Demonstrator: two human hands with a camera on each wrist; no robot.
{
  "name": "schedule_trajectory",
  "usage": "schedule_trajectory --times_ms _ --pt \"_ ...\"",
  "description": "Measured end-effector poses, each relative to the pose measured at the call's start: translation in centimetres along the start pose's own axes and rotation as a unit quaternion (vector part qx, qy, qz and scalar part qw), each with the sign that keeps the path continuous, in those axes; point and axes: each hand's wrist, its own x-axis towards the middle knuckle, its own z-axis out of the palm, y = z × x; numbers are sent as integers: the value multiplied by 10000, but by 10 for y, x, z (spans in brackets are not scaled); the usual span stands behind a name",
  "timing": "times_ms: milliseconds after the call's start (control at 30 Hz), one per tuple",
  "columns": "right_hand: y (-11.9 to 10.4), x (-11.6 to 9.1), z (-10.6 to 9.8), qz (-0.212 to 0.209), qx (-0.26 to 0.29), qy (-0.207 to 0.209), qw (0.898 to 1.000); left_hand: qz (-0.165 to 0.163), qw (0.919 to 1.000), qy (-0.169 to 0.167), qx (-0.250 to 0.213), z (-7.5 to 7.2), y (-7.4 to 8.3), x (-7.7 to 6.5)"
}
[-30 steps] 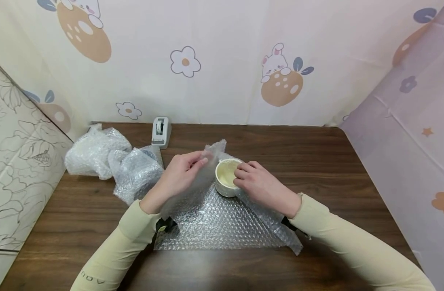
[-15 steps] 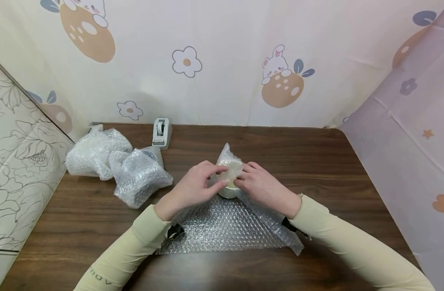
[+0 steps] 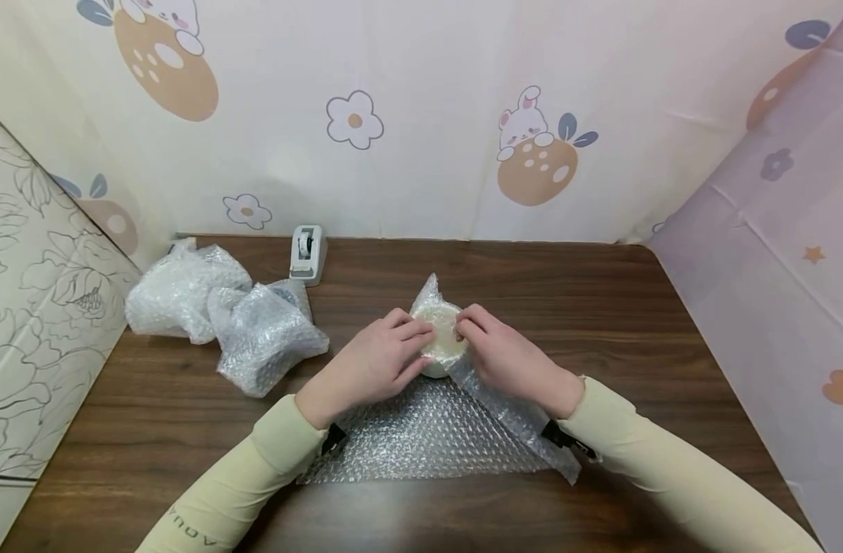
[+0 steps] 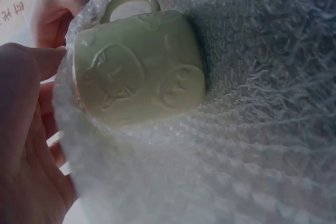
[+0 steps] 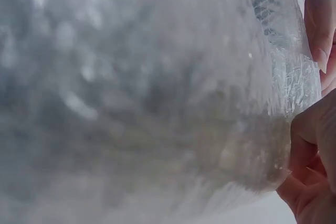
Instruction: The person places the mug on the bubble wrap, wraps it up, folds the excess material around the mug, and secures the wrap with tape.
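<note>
A pale green mug [image 4: 142,66] with raised animal faces stands on a bubble wrap sheet [image 3: 428,438], its handle [image 4: 131,1] on the right-hand side. One flap of the wrap lies over the mug's mouth [image 3: 441,326], and another runs along its right side. My left hand [image 3: 380,357] touches the covered mouth at the left rim, fingers bent slightly and thumb apart at the near side. At the right rim my right hand [image 3: 507,353] pinches the wrap with curled fingers. Wrap fills most of the right wrist view, with the right hand [image 5: 315,156] at its edge.
Two bubble-wrapped bundles lie at the left, a rear one [image 3: 186,288] and a front one [image 3: 269,334]. A white tape dispenser [image 3: 307,253] stands at the back of the brown wooden table [image 3: 566,276], near the patterned curtain [image 3: 421,177].
My left hand has brought the left flap rightward over the mug's mouth and now touches it there. The right hand's fingers have drawn slightly back and curled at the right rim.
</note>
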Motion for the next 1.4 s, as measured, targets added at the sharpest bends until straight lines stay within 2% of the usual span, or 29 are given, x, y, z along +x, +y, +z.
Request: schedule_trajectory --times_ms 167,400,500,600,700,833,933,1100,1167,1233,1300,1400 --pt "5 -5 1 -274 -85 324 9991 -111 9995 -109 257 2 3 0" --pt "11 -13 1 -578 62 460 9972 -131 9982 -116 576 5 7 1" --pt "13 -16 -2 -831 6 366 9959 -114 9979 -103 636 5 9 2" --pt "12 -16 -8 -1012 -3 88 9948 -101 9975 -120 684 5 9 2" --pt "10 -15 -14 -905 42 -316 9954 -80 9975 -164 688 5 9 1" --pt "7 -12 -20 -706 106 -865 9937 -62 9983 -309 500 0 7 -1" --pt "5 -8 -18 -681 154 -1077 9917 8 9990 -389 214 -5 5 -3" --pt "7 -4 -9 -713 286 -917 9928 378 9981 -305 -365 -12 -5 -9" --pt "9 -4 -5 -721 347 -801 9936 601 9971 -204 -424 -17 -11 -15" --pt "11 -5 -3 -732 386 -727 9939 848 9962 -103 -177 -21 -19 -21" --pt "12 -6 0 -717 410 -701 9941 1098 9933 -34 360 -26 -27 -30" --pt "12 -7 2 -677 426 -731 9941 1567 9783 -98 1355 -30 -41 -46"
